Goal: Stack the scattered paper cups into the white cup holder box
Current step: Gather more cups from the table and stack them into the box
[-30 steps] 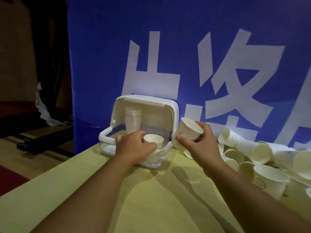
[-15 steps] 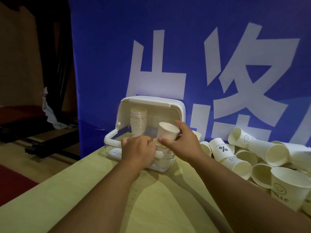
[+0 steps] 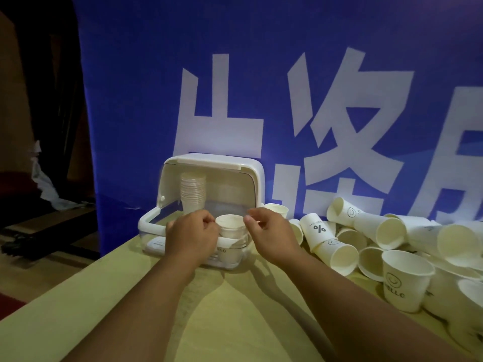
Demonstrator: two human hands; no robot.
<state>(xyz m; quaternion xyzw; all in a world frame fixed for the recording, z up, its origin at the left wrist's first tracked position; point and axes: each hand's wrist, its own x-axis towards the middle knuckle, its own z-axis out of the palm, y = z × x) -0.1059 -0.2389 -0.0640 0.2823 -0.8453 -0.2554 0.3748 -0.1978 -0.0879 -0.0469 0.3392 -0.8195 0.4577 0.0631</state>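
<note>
White cup holder box [image 3: 150, 227]: sits on the table at the far edge, against the banner. Lower walls are clear.
Lid [image 3: 209, 161]: flipped up and back, box open toward the person.
Back stack [image 3: 193, 192]: tall column of nested cups, upright, in the box's left rear part.
Front cup stack [image 3: 230, 228]: nested white cups, upright, mouth up, in the box's front right part. Top cup's rim stands above the box's front wall. Print on a lower cup shows through the clear wall.
Left hand [image 3: 192, 235]: fingers curled, holding the front cup stack from its left side. Wrist over the box's front wall.
Right hand [image 3: 273, 235]: thumb and forefinger pinch the rim of the top cup on its right side, other fingers curled.
Loose cups [image 3: 379, 231]: heap on the table just right of the box, most lying on their sides, some nested in pairs.
% cup [image 3: 317, 232]: lies bottom end up in the heap, near the right hand.
HELLO cup [image 3: 402, 280]: upright at the near edge of the heap, smiley print.
Table [image 3: 235, 322]: pale yellow-green top, both forearms stretched over it.
Banner [image 3: 339, 48]: blue with large white characters, behind the box and heap.
</note>
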